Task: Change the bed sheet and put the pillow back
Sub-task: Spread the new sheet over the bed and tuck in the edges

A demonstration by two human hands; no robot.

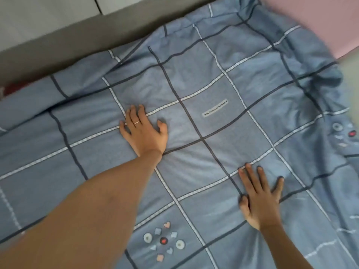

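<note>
Blue fabric bed sheet [194, 74], crossed by dark and white grid lines, lies spread over the bed and fills most of the view. It is fairly flat in the middle, while folds gather along its far edge and it bunches up at the right side.

The left hand [144, 131] rests palm down on the sheet left of centre, fingers straight and spread, with a thin ring [136, 123] on one finger. The right hand [260, 197] lies flat on the sheet nearer and further right, its fingers also splayed wide; neither hand grips any cloth.

Between and beyond the hands sits a small white printed label [215, 107], its words too small to read. A cluster of little heart and flower motifs [164, 240] shows near the bottom edge.

A grey padded bed frame [58, 39] borders the sheet's far side. Pale pink fabric [320, 22] shows at the top right corner; I cannot tell what it is.
</note>
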